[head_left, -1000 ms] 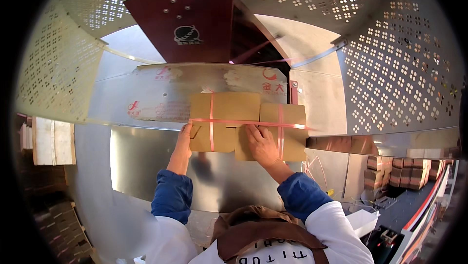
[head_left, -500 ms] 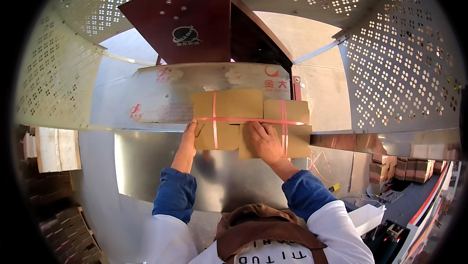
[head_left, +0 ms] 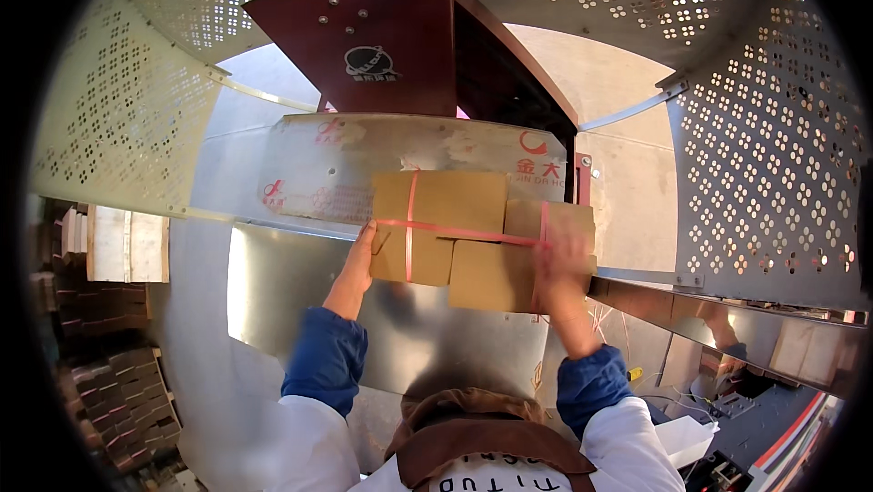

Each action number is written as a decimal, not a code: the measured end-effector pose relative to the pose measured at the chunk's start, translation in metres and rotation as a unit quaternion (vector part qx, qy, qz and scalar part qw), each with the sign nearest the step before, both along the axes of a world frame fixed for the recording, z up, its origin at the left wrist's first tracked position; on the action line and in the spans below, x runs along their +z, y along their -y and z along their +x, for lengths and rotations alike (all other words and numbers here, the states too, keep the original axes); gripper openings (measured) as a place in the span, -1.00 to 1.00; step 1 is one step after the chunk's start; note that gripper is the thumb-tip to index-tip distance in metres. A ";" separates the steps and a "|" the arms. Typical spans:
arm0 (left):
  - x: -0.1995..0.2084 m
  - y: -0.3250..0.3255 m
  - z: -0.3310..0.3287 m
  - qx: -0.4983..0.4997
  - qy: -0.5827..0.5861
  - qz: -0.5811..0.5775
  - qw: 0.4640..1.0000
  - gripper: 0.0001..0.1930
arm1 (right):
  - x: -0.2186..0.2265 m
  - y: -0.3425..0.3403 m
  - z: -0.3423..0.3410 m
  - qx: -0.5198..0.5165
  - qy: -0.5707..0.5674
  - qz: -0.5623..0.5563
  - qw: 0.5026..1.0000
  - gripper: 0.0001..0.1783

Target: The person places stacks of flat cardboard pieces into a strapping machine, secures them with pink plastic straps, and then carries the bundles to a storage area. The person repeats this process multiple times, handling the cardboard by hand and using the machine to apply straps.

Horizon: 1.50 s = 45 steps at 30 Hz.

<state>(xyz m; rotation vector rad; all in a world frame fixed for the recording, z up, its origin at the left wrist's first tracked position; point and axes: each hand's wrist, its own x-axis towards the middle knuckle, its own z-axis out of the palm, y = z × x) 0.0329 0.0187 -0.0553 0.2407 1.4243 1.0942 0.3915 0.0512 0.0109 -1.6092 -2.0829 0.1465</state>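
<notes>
A bundle of flat brown cardboard pieces (head_left: 436, 196) lies on the metal worktop of a machine. One long pink strap (head_left: 436, 230) crosses it from side to side, and two short pink straps cross it front to back. My left hand (head_left: 353, 269) grips the bundle's left edge, its fingers partly hidden beside the cardboard. Over the right end, near the right-hand short strap, is my right hand (head_left: 566, 269); motion smears its fingers, so their pose cannot be made out.
A dark red machine housing (head_left: 364, 46) rises behind the worktop (head_left: 309, 283). Perforated metal guards (head_left: 755, 146) curve around both sides. Stacked cardboard (head_left: 127, 401) stands at the lower left. Loose pink strap ends hang right of the worktop, near a dark conveyor (head_left: 764, 419).
My right hand has moved right, from the bundle's middle to its right end. The bundle's right side has turned slightly toward me. My left hand stays at the left edge.
</notes>
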 end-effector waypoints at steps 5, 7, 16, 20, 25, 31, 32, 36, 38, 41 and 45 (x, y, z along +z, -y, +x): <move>0.016 0.008 0.003 0.009 0.022 -0.003 1.000 -0.43 | -0.008 -0.018 0.020 -0.117 0.006 -0.040 0.992 -0.32; 0.033 0.031 0.012 0.029 -0.008 0.001 1.000 -0.44 | -0.007 -0.018 0.013 -0.099 0.018 -0.068 0.993 -0.28; 0.037 0.313 0.042 0.300 -0.097 0.000 0.949 -0.44 | 0.013 0.040 -0.116 0.198 0.033 -0.069 0.977 -0.25; 0.039 0.394 -0.018 0.409 -0.152 -0.015 0.900 -0.39 | 0.010 0.076 -0.261 0.332 0.032 -0.046 0.942 -0.26; 0.029 0.445 -0.138 0.500 -0.212 -0.010 0.840 -0.36 | 0.012 0.108 -0.473 0.457 -0.015 -0.025 0.889 -0.32; 0.034 0.451 -0.266 0.559 -0.228 -0.043 0.796 -0.26 | 0.009 0.140 -0.652 0.450 0.031 0.043 0.891 -0.36; 0.036 0.451 -0.275 0.559 -0.230 -0.047 0.795 -0.25 | 0.003 0.149 -0.663 0.432 0.039 0.060 0.899 -0.37; 0.002 0.464 -0.289 0.547 -0.203 -0.015 0.812 -0.25 | -0.008 0.172 -0.670 0.416 0.073 0.149 0.894 -0.42; 0.004 0.473 -0.270 0.566 -0.172 0.009 0.806 -0.27 | 0.005 0.179 -0.658 0.455 0.074 0.061 0.885 -0.46; -0.033 0.507 -0.230 0.557 -0.143 -0.032 0.818 -0.31 | 0.002 0.199 -0.624 0.552 -0.097 0.080 0.824 -0.45; -0.110 0.600 -0.105 0.537 -0.169 -0.174 0.808 -0.32 | 0.004 0.284 -0.526 0.690 -0.121 -0.004 0.713 -0.47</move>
